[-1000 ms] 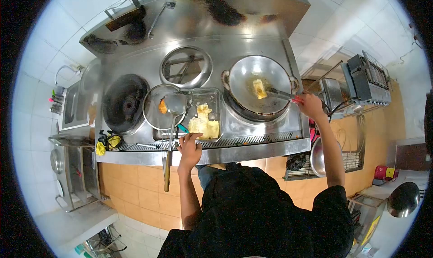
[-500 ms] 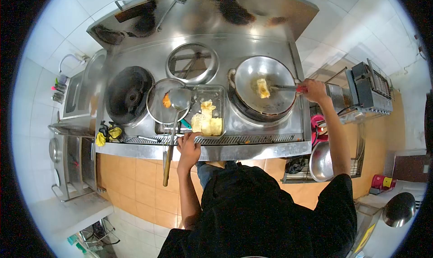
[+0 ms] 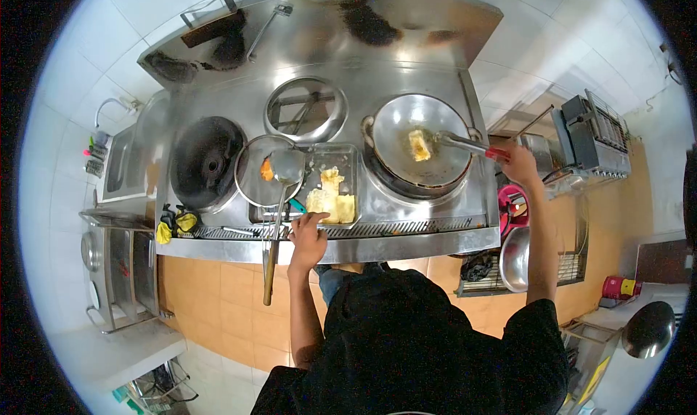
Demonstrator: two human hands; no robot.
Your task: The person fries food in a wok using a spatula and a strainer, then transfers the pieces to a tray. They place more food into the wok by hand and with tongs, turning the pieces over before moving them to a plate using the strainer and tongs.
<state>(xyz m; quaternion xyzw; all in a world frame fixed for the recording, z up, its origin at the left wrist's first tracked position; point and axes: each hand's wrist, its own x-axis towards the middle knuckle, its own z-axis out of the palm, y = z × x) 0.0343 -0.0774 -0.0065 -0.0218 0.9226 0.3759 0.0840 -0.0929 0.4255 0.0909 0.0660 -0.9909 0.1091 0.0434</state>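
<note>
My right hand is closed around a red-handled metal utensil; whether it is a spatula or tongs I cannot make out. Its far end reaches into the wok, beside a golden piece of fried food lying in shallow oil. My left hand is curled at the near edge of a rectangular tray, fingers on its rim. Yellow fried pieces sit in that tray. To its left, a ladle lies over a round strainer, with something orange beside the ladle's bowl.
A black burner is at the left of the steel stove, and a ring-shaped burner at the back. Yellow-and-black cloths lie at the front left corner. A metal bowl and pink basin stand low at the right.
My right hand has shifted slightly right and down, and more of the utensil's silver shaft shows. The camera view has moved a little. My left hand stays at the tray's edge.
</note>
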